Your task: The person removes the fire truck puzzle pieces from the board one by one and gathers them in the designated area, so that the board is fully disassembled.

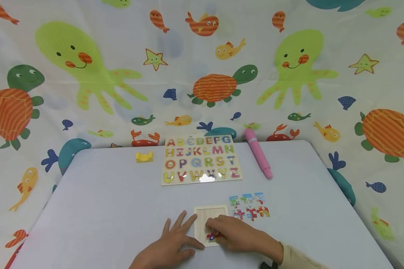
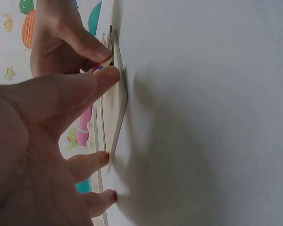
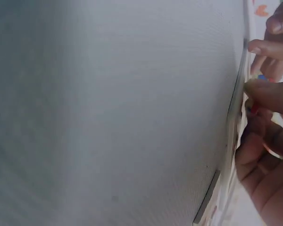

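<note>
A small wooden puzzle tray [image 1: 197, 228] lies near the front of the table. My left hand [image 1: 171, 243] has its fingers spread at the tray's left side, the thumb and a fingertip touching its rim. Over the tray's lower right part, my right hand [image 1: 235, 232] pinches a colourful puzzle piece [image 1: 212, 236] between thumb and fingers. The right hand partly hides that piece and the tray's right side. In the left wrist view, the right thumb [image 2: 92, 47] presses down at the tray's edge, close to the left thumb.
Several loose puzzle pieces [image 1: 251, 213] lie right of the tray. Behind stand an alphabet board [image 1: 202, 179], a pink marker-shaped stick [image 1: 258, 154] and a yellow block [image 1: 144, 157]. A sea-animal cloth [image 1: 121, 48] hangs behind the white table [image 1: 104, 194].
</note>
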